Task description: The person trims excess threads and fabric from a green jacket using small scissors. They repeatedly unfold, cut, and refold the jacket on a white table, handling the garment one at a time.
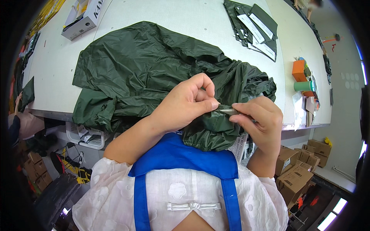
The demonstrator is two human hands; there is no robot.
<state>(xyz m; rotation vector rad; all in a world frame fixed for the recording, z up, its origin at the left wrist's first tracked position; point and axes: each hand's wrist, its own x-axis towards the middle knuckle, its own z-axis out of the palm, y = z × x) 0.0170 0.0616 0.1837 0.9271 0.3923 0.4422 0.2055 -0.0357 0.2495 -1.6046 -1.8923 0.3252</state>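
A large, crumpled dark green garment (131, 65) of thin, shiny fabric lies across the white table, and its near part hangs over the front edge against my blue apron. With thumb and forefinger, my left hand (185, 100) pinches the garment's edge; a thread there would be too small to make out. Closed around small silver thread snips (229, 111), my right hand (262, 117) is just to the right of those fingertips. The tips of the snips point left, close to the pinched spot. Most of the snips is hidden inside my right fingers.
Flat dark green pieces with white labels (256, 29) lie at the far right of the table (192, 17). An open box (83, 19) stands far left. A green thread spool (303, 86) and an orange box (298, 71) are at right. White baskets (90, 136) sit below the table edge.
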